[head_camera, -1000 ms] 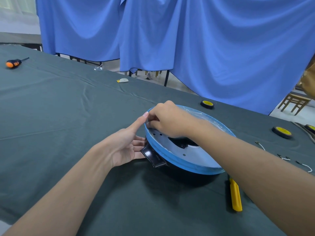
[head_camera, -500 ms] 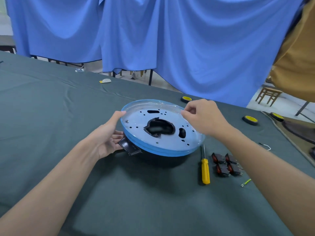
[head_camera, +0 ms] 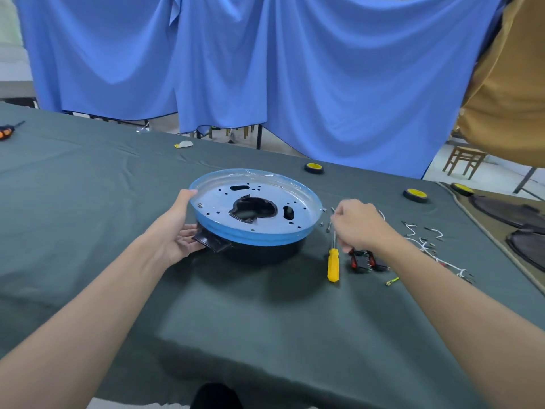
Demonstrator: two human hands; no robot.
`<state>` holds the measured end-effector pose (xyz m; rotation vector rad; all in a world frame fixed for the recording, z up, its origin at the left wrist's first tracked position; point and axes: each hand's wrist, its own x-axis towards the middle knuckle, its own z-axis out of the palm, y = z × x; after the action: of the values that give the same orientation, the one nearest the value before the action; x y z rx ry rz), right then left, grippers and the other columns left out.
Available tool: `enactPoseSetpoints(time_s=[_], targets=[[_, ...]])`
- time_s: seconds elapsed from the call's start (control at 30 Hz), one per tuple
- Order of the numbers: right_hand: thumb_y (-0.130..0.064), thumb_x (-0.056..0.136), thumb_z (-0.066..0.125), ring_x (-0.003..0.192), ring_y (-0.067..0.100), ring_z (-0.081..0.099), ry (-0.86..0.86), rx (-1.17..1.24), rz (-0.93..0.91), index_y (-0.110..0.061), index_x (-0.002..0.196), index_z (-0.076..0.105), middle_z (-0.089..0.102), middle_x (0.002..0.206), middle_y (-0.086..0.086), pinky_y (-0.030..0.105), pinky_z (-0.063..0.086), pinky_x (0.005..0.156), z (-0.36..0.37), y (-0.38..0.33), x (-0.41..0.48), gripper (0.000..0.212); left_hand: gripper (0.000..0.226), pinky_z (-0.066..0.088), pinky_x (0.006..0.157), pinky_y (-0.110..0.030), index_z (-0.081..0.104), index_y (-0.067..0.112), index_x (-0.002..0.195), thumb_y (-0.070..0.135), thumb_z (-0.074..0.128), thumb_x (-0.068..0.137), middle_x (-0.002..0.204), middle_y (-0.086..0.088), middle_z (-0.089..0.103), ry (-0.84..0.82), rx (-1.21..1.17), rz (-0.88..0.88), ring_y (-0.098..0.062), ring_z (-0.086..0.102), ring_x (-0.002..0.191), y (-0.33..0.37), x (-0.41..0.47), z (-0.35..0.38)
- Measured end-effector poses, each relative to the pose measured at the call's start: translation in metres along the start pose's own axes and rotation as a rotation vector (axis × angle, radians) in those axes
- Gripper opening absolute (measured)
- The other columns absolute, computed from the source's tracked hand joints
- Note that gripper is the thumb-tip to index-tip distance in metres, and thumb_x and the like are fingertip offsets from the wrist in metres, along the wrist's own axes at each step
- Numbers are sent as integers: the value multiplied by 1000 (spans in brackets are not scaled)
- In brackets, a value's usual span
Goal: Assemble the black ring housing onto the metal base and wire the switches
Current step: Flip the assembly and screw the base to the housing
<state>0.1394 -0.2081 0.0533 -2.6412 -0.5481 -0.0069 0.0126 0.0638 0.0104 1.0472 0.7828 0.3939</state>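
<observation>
Head view: left hand (head_camera: 177, 231) grips the round blue-filmed metal base (head_camera: 295, 208) (on a glossy black ring housing (head_camera: 265, 252)); right hand (head_camera: 358, 224) has curled fingers, grasp unclear.

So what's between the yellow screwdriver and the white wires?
Red-and-black switches, in the head view, between the yellow screwdriver and white wires, partly under the right hand.

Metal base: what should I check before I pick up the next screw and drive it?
1. Metal base resting on black ring housing: ok.
2. Left hand gripping the base rim: ok.
3. First screw in the plate: ok; whether it is tight, cannot tell.
4. Loose screws beside right hand: ok.
5. A screw pinched in the right hand: cannot tell.
6. Yellow screwdriver free on the cloth: ok.
</observation>
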Motion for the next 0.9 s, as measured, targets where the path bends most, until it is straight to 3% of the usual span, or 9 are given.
enactPoseSetpoints(time_s=[0.07,0.13,0.17,0.27,0.33,0.4,0.5,0.77,0.9], targets=[[-20,84,43,46,23,61,-142,-125,46,-8,76,53,69,55,10,28,52,54,0,4,-8,17,49,63,64,-39,55,8,93,49,74,76,98,-19,59,1,-12,1,-26,71,57,1,0,-4],[-26,81,51,45,20,62,-219,-226,52,-10,67,52,67,57,9,25,50,48,4,5,-16,21,49,57,89,-39,55,8,93,50,74,75,96,-19,60,17,-30,-2,-25,71,51,2,1,-6],[-28,78,53,48,20,63,-228,-265,40,-11,64,51,65,58,8,24,49,49,7,5,-19,22,49,56,91,-39,55,8,92,50,74,75,94,-18,60,24,-34,1,-25,70,51,2,1,-5],[-29,73,56,62,24,63,-218,-305,16,-11,68,53,64,65,8,29,54,60,15,3,-23,20,48,58,49,-31,56,7,90,49,74,75,90,-18,59,19,-41,14,-26,71,61,0,-1,-3],[-30,77,58,68,27,56,-198,-307,31,-13,73,48,56,74,6,29,44,53,19,0,-25,20,49,53,40,-28,56,6,91,48,74,75,91,-18,59,17,-37,7,-28,70,69,0,-1,-5],[-31,79,58,72,29,50,-162,-263,49,-15,74,43,47,77,5,30,35,51,22,-1,-26,23,50,55,42,-31,56,6,92,49,75,75,94,-19,59,5,-37,1,-28,70,72,1,-1,-7],[-29,81,53,78,33,48,-32,-127,76,-14,72,41,43,75,6,31,36,55,19,0,-23,22,52,59,50,-35,55,5,94,49,75,75,100,-21,59,-12,-28,-12,-28,71,73,2,0,-8],[-27,87,48,88,34,48,313,221,22,-15,88,43,54,90,9,35,37,63,1,-20,-8,13,57,58,54,-37,56,3,100,51,74,75,114,-23,61,-29,6,-42,-31,72,80,9,9,-8],[-38,94,50,92,30,62,288,487,-90,-22,99,46,62,95,6,42,53,76,-1,-39,6,17,62,59,57,-38,58,0,105,51,74,74,115,-25,64,-49,20,-45,-32,72,82,12,18,-9]])
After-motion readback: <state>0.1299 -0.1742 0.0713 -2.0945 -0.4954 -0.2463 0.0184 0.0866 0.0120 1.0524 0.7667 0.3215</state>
